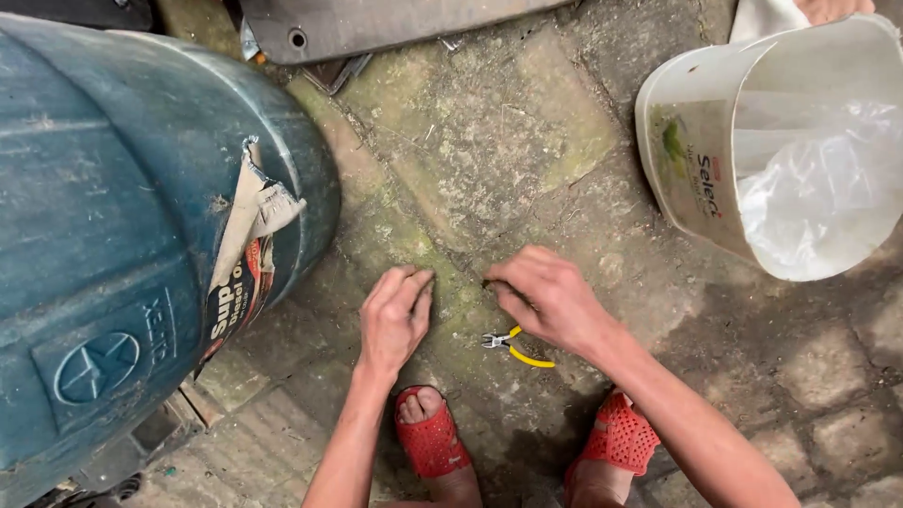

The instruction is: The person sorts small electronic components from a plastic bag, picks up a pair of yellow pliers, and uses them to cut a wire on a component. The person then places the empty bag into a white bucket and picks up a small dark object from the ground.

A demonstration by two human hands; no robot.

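Observation:
My left hand (395,315) rests on the mossy stone paving (470,150), fingers together and pointing away from me, holding nothing that I can see. My right hand (546,296) is just to its right, fingers curled with the fingertips pinched at the ground; whether something small is between them is too small to tell. A small pair of cutting pliers with yellow handles (513,348) lies on the paving between the two hands, just below my right hand, touched by neither. My feet in red perforated sandals (433,437) stand below the hands.
A large dark teal plastic drum (122,216) with a torn label fills the left side. A white plastic bucket (691,160) lined with clear plastic film lies tilted at the upper right. A grey metal plate (376,23) lies at the top.

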